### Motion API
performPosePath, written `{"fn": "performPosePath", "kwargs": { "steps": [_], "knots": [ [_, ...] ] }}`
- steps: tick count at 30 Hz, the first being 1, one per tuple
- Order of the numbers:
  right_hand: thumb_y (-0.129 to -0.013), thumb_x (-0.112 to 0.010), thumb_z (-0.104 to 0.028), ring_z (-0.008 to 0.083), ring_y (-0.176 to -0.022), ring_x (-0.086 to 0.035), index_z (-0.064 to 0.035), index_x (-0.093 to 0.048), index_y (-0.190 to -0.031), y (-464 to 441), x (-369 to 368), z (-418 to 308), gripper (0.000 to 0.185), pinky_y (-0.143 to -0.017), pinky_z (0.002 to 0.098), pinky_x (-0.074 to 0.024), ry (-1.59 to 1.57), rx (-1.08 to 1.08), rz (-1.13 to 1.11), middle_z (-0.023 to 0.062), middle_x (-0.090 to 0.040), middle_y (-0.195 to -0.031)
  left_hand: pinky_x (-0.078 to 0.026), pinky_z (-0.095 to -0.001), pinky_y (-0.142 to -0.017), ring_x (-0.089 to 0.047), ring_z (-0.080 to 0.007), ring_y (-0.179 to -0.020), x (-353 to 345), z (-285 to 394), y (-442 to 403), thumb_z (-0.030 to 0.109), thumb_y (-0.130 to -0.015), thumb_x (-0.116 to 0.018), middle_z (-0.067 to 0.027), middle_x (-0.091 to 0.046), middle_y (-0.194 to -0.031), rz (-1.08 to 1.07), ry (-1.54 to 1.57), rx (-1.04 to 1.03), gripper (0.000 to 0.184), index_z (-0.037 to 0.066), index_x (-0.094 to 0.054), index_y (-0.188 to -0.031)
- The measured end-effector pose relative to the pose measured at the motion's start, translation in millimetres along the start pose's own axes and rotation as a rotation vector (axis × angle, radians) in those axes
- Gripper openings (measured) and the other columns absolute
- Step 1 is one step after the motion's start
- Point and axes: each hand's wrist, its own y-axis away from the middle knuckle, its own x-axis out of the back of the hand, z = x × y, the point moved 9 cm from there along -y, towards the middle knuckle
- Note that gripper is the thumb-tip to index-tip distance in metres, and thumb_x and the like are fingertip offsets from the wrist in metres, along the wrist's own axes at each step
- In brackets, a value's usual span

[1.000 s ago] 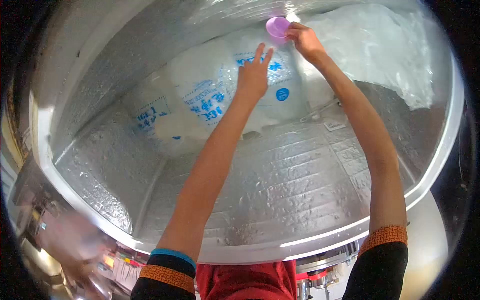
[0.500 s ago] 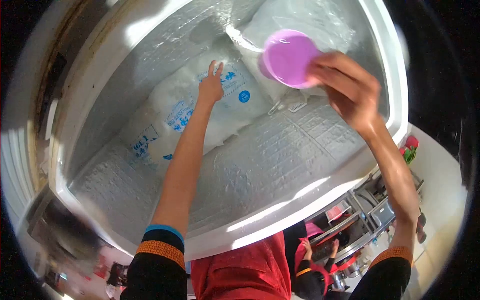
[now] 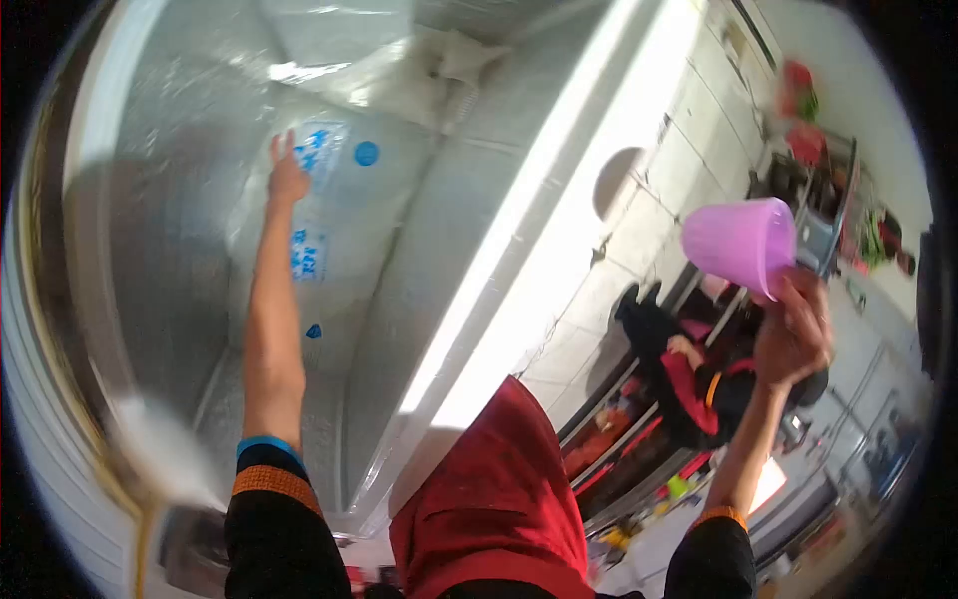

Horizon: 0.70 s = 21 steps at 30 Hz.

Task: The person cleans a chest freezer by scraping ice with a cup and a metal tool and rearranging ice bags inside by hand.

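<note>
My right hand (image 3: 795, 334) grips the rim of a pink-purple plastic cup (image 3: 723, 240), held out to the right beyond the white wall of the chest. The cup is tipped on its side, its mouth facing right. Inside the chest, my left hand (image 3: 289, 183) reaches down to a pale plastic bag (image 3: 364, 215) with blue printing. Its fingers are stretched out at the bag's left part; it holds nothing, and whether it presses on the bag I cannot tell. Another clear plastic bag (image 3: 344, 70) lies at the far end of the chest.
The white chest rim (image 3: 519, 235) runs diagonally between my arms. To the right are a tiled floor (image 3: 689, 150), a co-worker in black and red (image 3: 689, 374) and a counter with shelves (image 3: 609, 419). My red apron (image 3: 489, 489) is against the chest.
My right hand has carried the cup from over the chest out to the right, past its rim. The view has turned right; my left hand stays by the printed bag.
</note>
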Motion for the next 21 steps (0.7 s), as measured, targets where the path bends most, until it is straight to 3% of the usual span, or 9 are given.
{"fn": "performPosePath", "kwargs": {
  "steps": [5, 8, 10, 11, 13, 14, 17, 19, 21],
  "knots": [
    [-0.073, -0.063, 0.022, 0.0197, -0.081, -0.067, 0.0061, -0.070, -0.088, 119, -89, 90, 0.023, -0.072, 0.0285, -0.0537, -0.111, -0.366, -0.204, 0.0129, -0.069, -0.088, -0.057, -0.0475, -0.079, -0.062, -0.0445, -0.111, -11, -22, -14, 0.007, -0.074, -0.067, -0.0183, -0.012, -0.163, -0.019, -0.064, -0.112, 0.103, 0.026, -0.014, -0.160],
    [-0.080, -0.064, 0.017, 0.0179, -0.078, -0.066, 0.0064, -0.070, -0.090, 232, -197, 159, 0.016, -0.069, 0.0301, -0.0531, -0.529, -0.668, -0.240, 0.0125, -0.067, -0.086, -0.056, -0.0475, -0.075, -0.061, -0.0455, -0.112, -18, -41, -28, 0.009, -0.076, -0.068, -0.0204, -0.011, -0.162, -0.035, -0.115, -0.163, 0.101, 0.026, -0.015, -0.160],
    [-0.083, -0.066, 0.011, 0.0168, -0.076, -0.066, 0.0063, -0.072, -0.089, 282, -263, 179, 0.009, -0.066, 0.0304, -0.0530, -0.598, -0.741, -0.380, 0.0118, -0.068, -0.083, -0.055, -0.0492, -0.086, -0.050, -0.0459, -0.127, -13, -38, -21, 0.010, -0.077, -0.068, -0.0219, -0.014, -0.162, -0.076, -0.122, -0.117, 0.099, 0.024, -0.017, -0.160],
    [-0.085, -0.068, 0.008, 0.0166, -0.073, -0.065, 0.0065, -0.073, -0.089, 307, -292, 183, 0.006, -0.065, 0.0304, -0.0533, -0.602, -0.774, -0.469, 0.0114, -0.069, -0.081, -0.055, -0.0492, -0.086, -0.050, -0.0459, -0.127, -14, -39, -20, 0.010, -0.077, -0.068, -0.0219, -0.014, -0.162, -0.088, -0.130, -0.109, 0.099, 0.024, -0.017, -0.160],
    [-0.084, -0.070, 0.004, 0.0169, -0.070, -0.066, 0.0062, -0.073, -0.089, 358, -345, 196, 0.006, -0.064, 0.0307, -0.0540, -0.619, -0.823, -0.590, 0.0117, -0.070, -0.079, -0.047, -0.0495, -0.103, -0.036, -0.0449, -0.140, -14, -40, -25, 0.009, -0.076, -0.070, -0.0230, -0.019, -0.160, -0.031, -0.165, -0.151, 0.099, 0.021, -0.018, -0.160],
    [-0.084, -0.071, 0.001, 0.0172, -0.067, -0.067, 0.0058, -0.074, -0.089, 383, -374, 200, 0.007, -0.063, 0.0309, -0.0546, -0.627, -0.859, -0.700, 0.0120, -0.071, -0.076, -0.037, -0.0486, -0.113, -0.024, -0.0448, -0.147, -10, -36, -23, 0.007, -0.075, -0.071, -0.0259, -0.022, -0.158, -0.051, -0.112, -0.143, 0.099, 0.019, -0.020, -0.159],
    [-0.083, -0.074, -0.004, 0.0177, -0.063, -0.069, 0.0045, -0.075, -0.091, 442, -434, 196, 0.011, -0.062, 0.0311, -0.0561, -0.619, -0.787, -0.980, 0.0127, -0.073, -0.073, -0.038, -0.0479, -0.112, -0.023, -0.0458, -0.146, -10, -33, -20, 0.005, -0.075, -0.070, -0.0283, -0.022, -0.157, -0.001, -0.098, -0.201, 0.098, 0.019, -0.021, -0.159],
    [-0.083, -0.075, -0.005, 0.0170, -0.064, -0.070, 0.0029, -0.076, -0.091, 483, -463, 189, 0.011, -0.060, 0.0302, -0.0569, -0.694, -0.818, -1.059, 0.0126, -0.074, -0.075, -0.039, -0.0482, -0.112, -0.024, -0.0460, -0.146, -18, -43, -29, 0.005, -0.075, -0.070, -0.0291, -0.022, -0.156, 0.006, -0.130, -0.247, 0.098, 0.019, -0.021, -0.159],
    [-0.087, -0.069, -0.004, 0.0134, -0.063, -0.067, 0.0037, -0.076, -0.089, 520, -471, 163, 0.011, -0.059, 0.0292, -0.0565, -0.821, -0.960, -1.300, 0.0077, -0.072, -0.072, -0.039, -0.0485, -0.112, -0.024, -0.0463, -0.146, -14, -49, -27, 0.005, -0.075, -0.070, -0.0299, -0.022, -0.156, 0.017, -0.160, -0.295, 0.098, 0.018, -0.021, -0.159]
  ]
}}
